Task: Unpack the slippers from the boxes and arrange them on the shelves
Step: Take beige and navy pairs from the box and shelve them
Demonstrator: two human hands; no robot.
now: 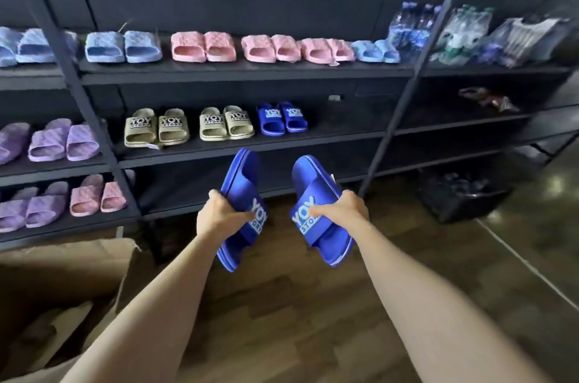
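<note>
Blue slides, one in each hand, that's where things are at. The left hand (219, 213) has its fingers curled round the strap part of the left blue slipper (241, 179), and the right hand (341, 209) is doing the same on the right blue slipper (316, 182), so both are properly gripped with nothing loose. They're held out in the air at the centre of the frame, over the wood floor and just below the front edge of the middle shelf (344, 135). Both slippers stand roughly on end in the picture, with the long axis running up toward the shelving and the top ends leaning slightly toward each other. The bit that matters imo: a matching blue pair (282, 118) already sits on that shelf, right of two tan pairs (156, 127). The bare stretch is to the right of it, so up and a touch right of the hands, and the right hand is the nearer one. My guess is they'll need tipping flat and setting side by side next to that blue pair, lined up like the others. The cardboard box (62, 273) is open at lower left, but I can't see what's inside.
</note>
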